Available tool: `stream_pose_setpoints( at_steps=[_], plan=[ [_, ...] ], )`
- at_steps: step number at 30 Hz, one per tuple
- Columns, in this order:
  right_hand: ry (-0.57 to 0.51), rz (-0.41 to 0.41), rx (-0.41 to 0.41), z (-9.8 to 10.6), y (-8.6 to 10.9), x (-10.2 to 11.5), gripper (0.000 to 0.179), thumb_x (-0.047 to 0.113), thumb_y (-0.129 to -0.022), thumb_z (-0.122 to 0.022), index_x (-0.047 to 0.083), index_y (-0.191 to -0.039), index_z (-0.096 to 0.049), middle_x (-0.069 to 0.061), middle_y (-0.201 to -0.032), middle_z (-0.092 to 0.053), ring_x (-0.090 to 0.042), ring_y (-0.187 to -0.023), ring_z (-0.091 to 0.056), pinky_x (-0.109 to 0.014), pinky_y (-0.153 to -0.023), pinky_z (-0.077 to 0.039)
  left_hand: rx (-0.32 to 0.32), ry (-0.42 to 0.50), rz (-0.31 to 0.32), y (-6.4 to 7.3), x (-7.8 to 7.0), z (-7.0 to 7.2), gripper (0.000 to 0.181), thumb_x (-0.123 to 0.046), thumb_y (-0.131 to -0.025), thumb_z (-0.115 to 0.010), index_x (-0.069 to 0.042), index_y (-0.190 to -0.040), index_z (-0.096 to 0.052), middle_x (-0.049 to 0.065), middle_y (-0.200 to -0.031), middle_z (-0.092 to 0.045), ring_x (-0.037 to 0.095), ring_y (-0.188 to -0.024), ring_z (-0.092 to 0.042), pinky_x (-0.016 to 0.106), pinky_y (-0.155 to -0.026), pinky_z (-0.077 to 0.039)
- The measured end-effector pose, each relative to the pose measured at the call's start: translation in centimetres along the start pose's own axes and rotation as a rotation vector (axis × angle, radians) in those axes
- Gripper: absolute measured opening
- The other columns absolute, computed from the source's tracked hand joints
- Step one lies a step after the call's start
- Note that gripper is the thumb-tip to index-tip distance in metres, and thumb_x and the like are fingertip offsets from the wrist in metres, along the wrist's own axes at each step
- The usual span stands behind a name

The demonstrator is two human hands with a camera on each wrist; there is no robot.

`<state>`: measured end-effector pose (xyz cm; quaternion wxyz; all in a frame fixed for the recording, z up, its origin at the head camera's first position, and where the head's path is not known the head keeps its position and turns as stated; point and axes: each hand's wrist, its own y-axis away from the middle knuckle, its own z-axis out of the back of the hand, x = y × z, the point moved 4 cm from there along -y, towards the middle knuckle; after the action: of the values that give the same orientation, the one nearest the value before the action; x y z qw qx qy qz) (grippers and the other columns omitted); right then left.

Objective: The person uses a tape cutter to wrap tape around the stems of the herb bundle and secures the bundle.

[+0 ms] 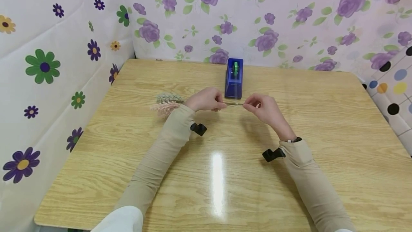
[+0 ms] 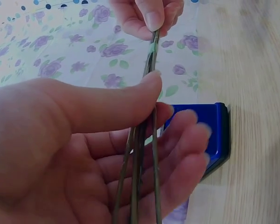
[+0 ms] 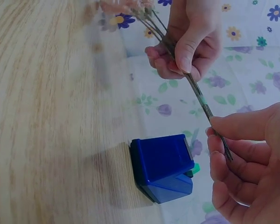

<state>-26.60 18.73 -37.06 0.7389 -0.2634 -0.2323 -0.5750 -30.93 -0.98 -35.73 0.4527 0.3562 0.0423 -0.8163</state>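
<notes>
Room: back wall cloth [image 1: 193, 17] with purple roses, left wall cloth [image 1: 70, 31] with daisies, dotted cover [image 1: 389, 97] at the right edge.

Surface: light wood-grain table [image 1: 106, 135], glossy, with a bright light streak [image 1: 217, 185] nearer the person.

Person: beige sleeves [image 1: 164, 146], a black mount [image 1: 198, 129] at the left wrist, another at the right.

Blue tape dispenser [image 1: 234, 83] stands toward the back of the table, just beyond the hands, green roll [image 1: 235, 68] in it. Neither hand is on it.

Left hand [image 1: 207, 99]: thumb and forefinger pinch the stems, other fingers loosely bent. Right hand [image 1: 263, 106]: thumb and forefinger pinch near the stem ends [image 3: 229, 156].

Flower bunch: pale green head [image 1: 169, 97] and pink head [image 1: 165, 108] hang out past the left wrist; stems [image 2: 135, 182] run sideways between the hands, in front of the dispenser. They fan apart on the flower side of the left hand, tight together between the two grips.

Status: stems gathered, and a small green band [image 2: 153, 48] sits on them between the hands. Reads as tape already on, so I'd call the binding mostly done. Left, in my judgement: pressing down any loose end and releasing the bunch. Caveat: band's small and soft in view, can't confirm it goes all the way round.
</notes>
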Motion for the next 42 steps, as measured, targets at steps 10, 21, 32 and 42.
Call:
stream_pose_setpoints(
  at_steps=[10,21,32,42],
  plan=[
    [0.016,0.022,-0.061,-0.1,0.2,0.4,0.012,0.017,-0.092,-0.067,0.006,-0.096,-0.068,-0.012,-0.089,-0.070,-0.022,-0.077,-0.059,-0.031,-0.070,-0.042,0.017,0.035,0.000,-0.3,0.2,-0.2,0.029,-0.029,-0.096,-0.062,-0.003,-0.085,-0.064,0.006,-0.073,-0.068,0.034,-0.082,-0.068,0.027,-0.064,-0.050],
    [0.035,0.028,-0.111,-0.2,0.2,0.5,0.010,0.014,-0.090,-0.069,0.005,-0.093,-0.067,-0.013,-0.090,-0.070,-0.024,-0.081,-0.061,-0.031,-0.071,-0.039,-0.024,0.028,-0.018,-0.5,0.2,0.1,0.026,-0.023,-0.098,-0.059,-0.002,-0.102,-0.072,0.003,-0.076,-0.062,0.013,-0.065,-0.054,0.024,-0.065,-0.043],
    [-0.015,0.027,-0.037,-0.3,-0.1,0.0,0.018,0.020,-0.091,-0.068,0.004,-0.099,-0.065,-0.014,-0.092,-0.069,-0.021,-0.077,-0.059,-0.028,-0.067,-0.045,-0.098,-0.015,0.039,-0.4,-0.1,-0.1,0.023,-0.021,-0.096,-0.062,-0.001,-0.101,-0.071,0.006,-0.091,-0.066,0.015,-0.076,-0.054,0.027,-0.070,-0.044],
    [0.022,0.008,-0.003,-0.3,-0.2,-0.6,0.036,0.031,-0.102,-0.050,0.004,-0.092,-0.072,-0.012,-0.073,-0.062,-0.017,-0.059,-0.046,-0.029,-0.057,-0.037,-0.118,-0.024,0.034,-0.3,0.0,-0.2,0.013,-0.019,-0.094,-0.064,-0.007,-0.091,-0.066,0.008,-0.096,-0.066,0.017,-0.080,-0.054,0.030,-0.075,-0.045]
  ],
)
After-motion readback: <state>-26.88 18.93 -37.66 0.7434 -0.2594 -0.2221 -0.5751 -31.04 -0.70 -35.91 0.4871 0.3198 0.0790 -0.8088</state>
